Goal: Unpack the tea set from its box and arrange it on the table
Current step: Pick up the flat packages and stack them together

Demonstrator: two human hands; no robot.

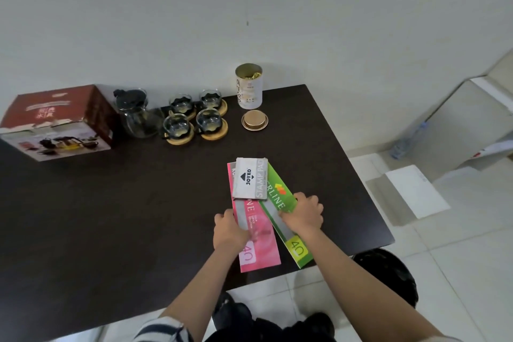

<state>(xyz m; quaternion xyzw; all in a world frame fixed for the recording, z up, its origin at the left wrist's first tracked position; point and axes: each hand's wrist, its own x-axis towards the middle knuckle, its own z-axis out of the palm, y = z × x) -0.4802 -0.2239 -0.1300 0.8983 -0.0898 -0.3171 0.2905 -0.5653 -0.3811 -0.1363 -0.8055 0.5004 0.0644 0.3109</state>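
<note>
The red and white tea set box [58, 122] stands at the table's far left. Beside it are a glass teapot [137, 115] with a black lid and several glass cups [194, 118] on round wooden coasters. My left hand [229, 230] grips the left edge of a pink folder [259, 241]. My right hand [304, 215] grips a green folder [283, 203] that fans out to the right. A white stamp pad box [249, 178] lies on top of both folders.
An open white tea tin [249, 86] stands at the back, its gold lid [254, 120] lying in front of it. The dark table [111, 203] ends just right of my hands. A black chair [388, 272] and white boxes [416, 191] are on the tiled floor.
</note>
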